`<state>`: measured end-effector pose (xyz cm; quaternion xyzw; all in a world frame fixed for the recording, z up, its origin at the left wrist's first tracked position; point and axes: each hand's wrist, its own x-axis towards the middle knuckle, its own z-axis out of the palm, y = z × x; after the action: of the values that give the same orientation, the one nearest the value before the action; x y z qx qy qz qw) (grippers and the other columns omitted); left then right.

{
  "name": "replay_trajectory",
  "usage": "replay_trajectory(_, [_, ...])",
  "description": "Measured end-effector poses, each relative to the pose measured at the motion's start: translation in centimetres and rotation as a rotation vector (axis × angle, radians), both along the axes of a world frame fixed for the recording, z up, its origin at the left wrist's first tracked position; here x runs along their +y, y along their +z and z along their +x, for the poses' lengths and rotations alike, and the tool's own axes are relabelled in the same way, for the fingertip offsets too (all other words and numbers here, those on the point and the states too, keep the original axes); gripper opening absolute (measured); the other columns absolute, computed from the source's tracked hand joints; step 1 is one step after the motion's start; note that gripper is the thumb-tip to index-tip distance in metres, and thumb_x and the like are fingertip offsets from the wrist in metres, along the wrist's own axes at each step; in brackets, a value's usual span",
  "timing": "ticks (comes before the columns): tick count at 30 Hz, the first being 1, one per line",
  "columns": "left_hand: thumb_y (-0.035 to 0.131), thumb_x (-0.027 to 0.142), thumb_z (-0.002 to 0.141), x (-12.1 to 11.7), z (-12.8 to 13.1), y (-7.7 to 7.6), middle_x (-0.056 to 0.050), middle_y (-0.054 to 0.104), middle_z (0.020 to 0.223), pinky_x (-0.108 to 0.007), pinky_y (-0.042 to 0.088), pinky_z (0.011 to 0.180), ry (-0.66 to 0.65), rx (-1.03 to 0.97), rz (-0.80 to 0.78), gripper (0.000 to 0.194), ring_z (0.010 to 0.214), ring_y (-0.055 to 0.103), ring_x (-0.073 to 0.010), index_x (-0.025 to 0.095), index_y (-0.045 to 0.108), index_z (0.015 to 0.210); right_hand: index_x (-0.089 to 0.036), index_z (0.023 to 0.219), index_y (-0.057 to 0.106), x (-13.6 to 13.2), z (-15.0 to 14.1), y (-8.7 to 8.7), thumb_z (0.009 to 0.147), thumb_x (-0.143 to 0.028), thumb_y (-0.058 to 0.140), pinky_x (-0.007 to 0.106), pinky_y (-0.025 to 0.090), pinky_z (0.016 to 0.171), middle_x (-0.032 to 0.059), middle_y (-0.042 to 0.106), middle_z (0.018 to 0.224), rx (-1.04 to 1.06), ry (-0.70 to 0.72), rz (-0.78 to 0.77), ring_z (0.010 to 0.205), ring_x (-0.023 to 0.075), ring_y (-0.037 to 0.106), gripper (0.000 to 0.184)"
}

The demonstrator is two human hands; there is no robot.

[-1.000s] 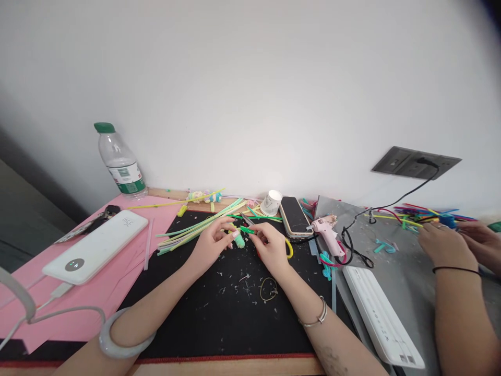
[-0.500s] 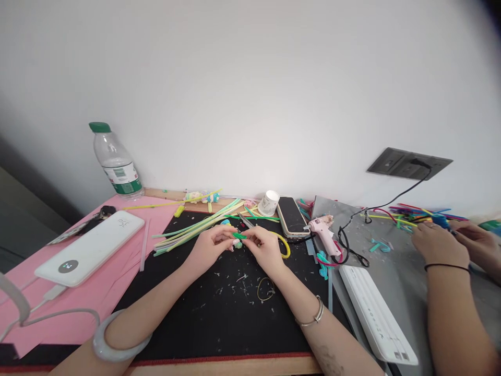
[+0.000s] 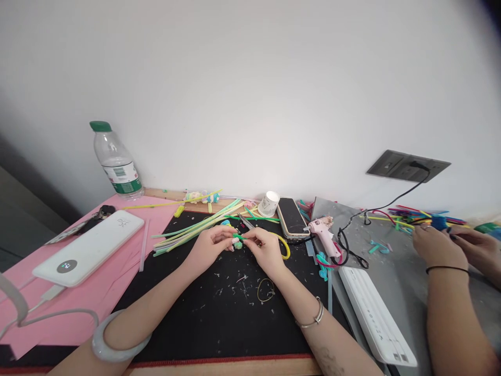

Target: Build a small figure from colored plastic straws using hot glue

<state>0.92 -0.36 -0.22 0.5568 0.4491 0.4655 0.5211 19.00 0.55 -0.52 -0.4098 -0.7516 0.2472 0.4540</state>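
Over the black mat (image 3: 219,324), my left hand (image 3: 214,244) and my right hand (image 3: 264,248) meet fingertip to fingertip. Both pinch a small piece of green pipe cleaner (image 3: 238,237). A pale green fuzzy bit (image 3: 238,245) shows just below it, between the fingers. The far side of the piece is hidden by my fingers. Behind my hands lie scissors (image 3: 246,222) and a bundle of pale green and yellow pipe cleaners (image 3: 195,228). A yellow loop (image 3: 287,246) curves out beside my right hand.
A pink glue gun (image 3: 324,235), a phone (image 3: 291,216) and a paper cup (image 3: 269,203) stand at the back. White power banks (image 3: 378,316) lie on either side. A bottle (image 3: 119,167) leans at the left. At the right, another person's hands (image 3: 440,245) hold blue material.
The green piece has turned slightly between my fingertips. My hands have stayed nearly in place. The other person's hands have shifted a little, with the blue material now showing more.
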Motion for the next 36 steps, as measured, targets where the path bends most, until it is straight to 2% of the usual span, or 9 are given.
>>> replay_trajectory(5, [0.071,0.032,0.071,0.2,0.0,-0.4,-0.002,0.068,0.073,-0.028,0.051,0.064,-0.016,-0.031,-0.018,0.019,0.063,0.062,-0.0140,0.018,0.068,0.084,-0.019,0.081,0.068,0.2,-0.1,-0.2,0.078,-0.018,0.062,0.023,0.041,0.052,0.0000,0.062,0.068,0.001,0.006,-0.048,0.056,0.0114,0.051,0.007])
replay_trajectory(8, [0.074,0.034,0.069,0.3,-0.1,-0.3,0.000,0.066,0.069,-0.027,0.049,0.064,0.042,-0.068,-0.045,0.022,0.062,0.060,-0.0135,0.018,0.068,0.082,-0.019,0.104,0.064,0.4,0.1,-0.2,0.076,-0.019,0.064,0.024,0.045,0.052,0.0014,0.065,0.080,-0.005,0.030,-0.077,0.057,0.0116,0.053,0.028])
replay_trajectory(10, [0.076,0.036,0.067,0.4,-0.2,-0.2,0.001,0.066,0.067,-0.027,0.048,0.065,0.108,-0.106,-0.065,0.025,0.063,0.060,-0.0135,0.017,0.067,0.082,-0.018,0.113,0.060,0.6,0.5,0.0,0.078,-0.021,0.063,0.026,0.049,0.057,0.0040,0.066,0.089,-0.051,-0.022,-0.031,0.064,0.0140,0.056,0.036])
replay_trajectory(12, [0.077,0.037,0.066,0.5,-0.2,-0.1,0.001,0.065,0.066,-0.027,0.048,0.065,0.170,-0.144,-0.083,0.028,0.063,0.059,-0.0135,0.017,0.067,0.083,-0.018,0.110,0.062,0.8,1.0,0.2,0.083,-0.022,0.058,0.032,0.052,0.074,0.0074,0.067,0.097,-0.152,-0.143,0.081,0.082,0.0190,0.060,0.028])
replay_trajectory(14, [0.077,0.038,0.065,0.6,-0.3,-0.2,0.000,0.065,0.066,-0.026,0.047,0.064,0.209,-0.173,-0.093,0.030,0.062,0.058,-0.0133,0.016,0.066,0.083,-0.017,0.102,0.066,1.1,1.5,0.3,0.087,-0.020,0.051,0.040,0.047,0.092,0.0107,0.066,0.108,-0.293,-0.277,0.178,0.103,0.0243,0.056,0.022])
replay_trajectory(17, [0.078,0.038,0.063,0.6,-0.3,-0.2,0.000,0.065,0.066,-0.026,0.046,0.063,0.225,-0.196,-0.106,0.033,0.062,0.058,-0.0131,0.015,0.066,0.084,-0.016,0.098,0.070,1.7,2.2,0.0,0.088,-0.018,0.046,0.048,0.036,0.105,0.0128,0.058,0.127,-0.536,-0.396,0.190,0.123,0.0308,0.044,0.026])
replay_trajectory(22, [0.078,0.038,0.063,0.4,-0.1,-0.1,0.000,0.065,0.064,-0.028,0.047,0.064,0.210,-0.187,-0.113,0.031,0.062,0.058,-0.0142,0.015,0.067,0.082,-0.016,0.109,0.068,2.7,2.5,-1.0,0.092,-0.025,0.044,0.064,0.024,0.107,0.0131,0.049,0.140,-0.793,-0.352,0.130,0.134,0.0393,0.030,0.031])
replay_trajectory(28, [0.078,0.037,0.063,0.4,0.0,0.0,0.000,0.065,0.062,-0.029,0.047,0.063,0.213,-0.180,-0.105,0.029,0.060,0.059,-0.0149,0.016,0.067,0.081,-0.014,0.110,0.065,3.2,2.2,-1.0,0.091,-0.021,0.045,0.061,0.026,0.106,0.0149,0.058,0.128,-0.800,-0.309,0.150,0.129,0.0379,0.037,0.028])
replay_trajectory(36, [0.079,0.037,0.063,0.4,-0.1,0.0,0.001,0.064,0.062,-0.027,0.046,0.063,0.221,-0.204,-0.118,0.029,0.060,0.058,-0.0137,0.016,0.067,0.081,-0.013,0.106,0.064,2.7,2.0,-0.1,0.087,-0.008,0.042,0.043,0.033,0.101,0.0126,0.064,0.113,-0.593,-0.445,0.258,0.107,0.0254,0.053,0.029])
